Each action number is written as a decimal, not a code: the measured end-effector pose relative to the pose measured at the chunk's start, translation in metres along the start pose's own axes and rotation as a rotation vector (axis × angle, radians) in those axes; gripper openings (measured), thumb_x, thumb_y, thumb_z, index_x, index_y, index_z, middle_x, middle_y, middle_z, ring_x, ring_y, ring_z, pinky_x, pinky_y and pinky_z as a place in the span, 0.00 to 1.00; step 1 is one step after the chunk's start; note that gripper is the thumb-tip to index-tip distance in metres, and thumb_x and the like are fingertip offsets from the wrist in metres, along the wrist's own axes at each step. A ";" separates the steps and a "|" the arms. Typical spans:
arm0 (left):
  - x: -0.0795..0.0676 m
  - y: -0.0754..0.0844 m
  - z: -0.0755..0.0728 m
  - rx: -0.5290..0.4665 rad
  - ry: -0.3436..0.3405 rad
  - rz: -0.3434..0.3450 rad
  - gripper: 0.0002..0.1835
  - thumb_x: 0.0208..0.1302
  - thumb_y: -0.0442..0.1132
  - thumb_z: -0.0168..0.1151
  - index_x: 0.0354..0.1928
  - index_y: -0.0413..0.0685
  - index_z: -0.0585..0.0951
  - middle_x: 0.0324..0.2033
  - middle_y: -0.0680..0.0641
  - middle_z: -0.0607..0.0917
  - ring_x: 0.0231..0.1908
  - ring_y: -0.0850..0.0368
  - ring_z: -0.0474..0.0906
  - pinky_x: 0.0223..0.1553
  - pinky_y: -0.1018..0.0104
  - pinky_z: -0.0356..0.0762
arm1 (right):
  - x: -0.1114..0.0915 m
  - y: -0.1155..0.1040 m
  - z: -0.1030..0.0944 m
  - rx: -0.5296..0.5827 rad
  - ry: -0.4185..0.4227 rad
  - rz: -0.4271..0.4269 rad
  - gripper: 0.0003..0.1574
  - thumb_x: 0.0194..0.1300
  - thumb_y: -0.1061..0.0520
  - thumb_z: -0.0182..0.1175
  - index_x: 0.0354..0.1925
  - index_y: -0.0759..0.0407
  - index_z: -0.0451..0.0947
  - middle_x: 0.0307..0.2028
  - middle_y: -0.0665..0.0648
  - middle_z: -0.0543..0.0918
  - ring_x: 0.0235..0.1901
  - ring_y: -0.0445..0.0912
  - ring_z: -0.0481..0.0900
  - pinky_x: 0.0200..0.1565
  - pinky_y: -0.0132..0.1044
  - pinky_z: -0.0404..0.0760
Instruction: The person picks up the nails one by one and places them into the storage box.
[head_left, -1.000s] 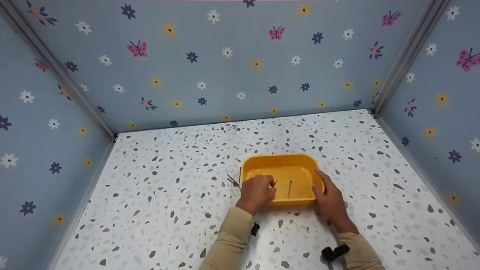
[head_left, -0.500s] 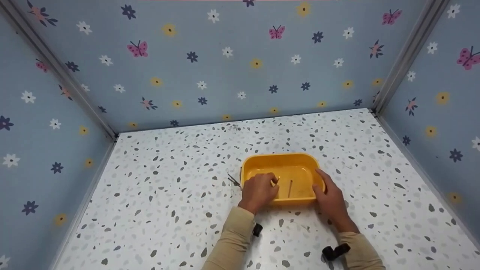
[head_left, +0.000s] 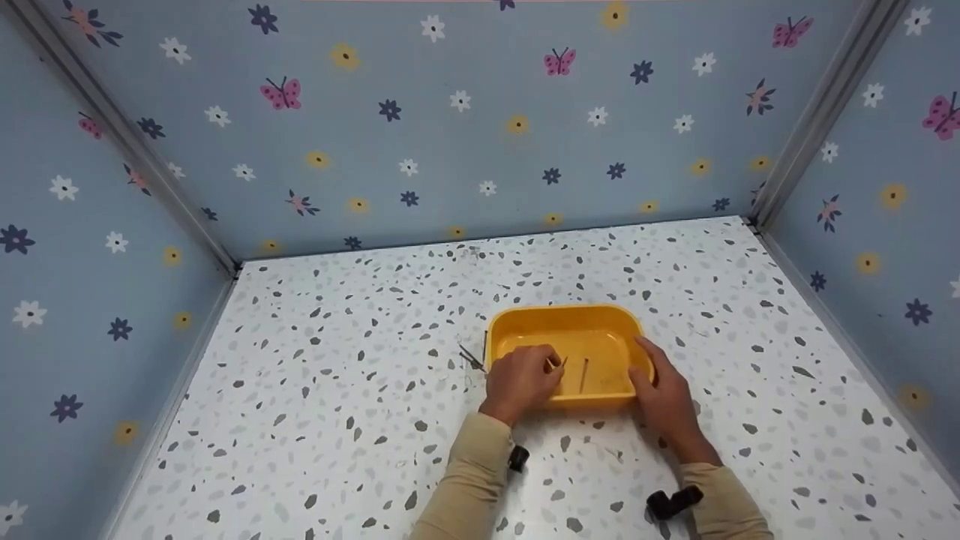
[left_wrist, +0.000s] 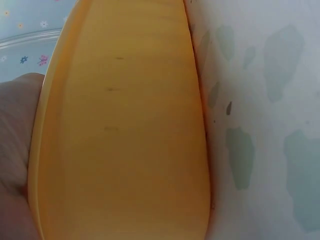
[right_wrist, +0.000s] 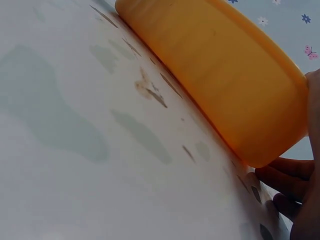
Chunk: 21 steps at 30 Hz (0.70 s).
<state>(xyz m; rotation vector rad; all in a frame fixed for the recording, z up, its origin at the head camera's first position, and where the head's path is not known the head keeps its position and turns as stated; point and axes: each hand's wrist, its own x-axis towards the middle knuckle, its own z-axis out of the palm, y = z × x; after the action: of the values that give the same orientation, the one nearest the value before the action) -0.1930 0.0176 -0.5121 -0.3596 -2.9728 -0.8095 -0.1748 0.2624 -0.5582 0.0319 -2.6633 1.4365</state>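
A yellow plastic tray [head_left: 559, 319] sits on the speckled table. My left hand [head_left: 521, 382] reaches over its near-left rim, fingers curled, with a thin stick-like piece [head_left: 565, 361] pinched at the thumb and fingertip. Another thin brownish stick [head_left: 584, 376] with a darker end lies on the tray floor, right of that hand. My right hand [head_left: 666, 390] grips the tray's right end, thumb over the rim and fingers outside. In the right wrist view its fingers [right_wrist: 287, 177] reach beneath the tray's corner. The left wrist view shows mostly the tray's outer wall [left_wrist: 130, 150], hiding the left fingertips.
Several thin dark sticks [head_left: 472, 357] lie on the table against the tray's left side. Flower-patterned panels [head_left: 480, 135] enclose the back and both sides of the table [head_left: 337, 390]. A brownish smudge [right_wrist: 145, 85] marks the surface before the tray.
My left hand has shifted slightly right and away from me inside the tray, bringing the pinched stick nearer the loose one. The right hand keeps its grip on the tray's end.
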 end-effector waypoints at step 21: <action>-0.008 -0.007 0.006 -0.090 0.358 0.224 0.08 0.69 0.48 0.62 0.38 0.53 0.85 0.22 0.59 0.78 0.21 0.65 0.71 0.22 0.71 0.68 | 0.001 0.000 0.001 -0.005 0.002 0.003 0.34 0.76 0.49 0.51 0.76 0.43 0.59 0.72 0.58 0.65 0.64 0.52 0.69 0.66 0.54 0.64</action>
<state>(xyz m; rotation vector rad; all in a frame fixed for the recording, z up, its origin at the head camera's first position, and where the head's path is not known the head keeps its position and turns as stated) -0.1873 0.0127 -0.5213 -0.4833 -2.5199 -0.8776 -0.1763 0.2618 -0.5581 0.0261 -2.6664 1.4292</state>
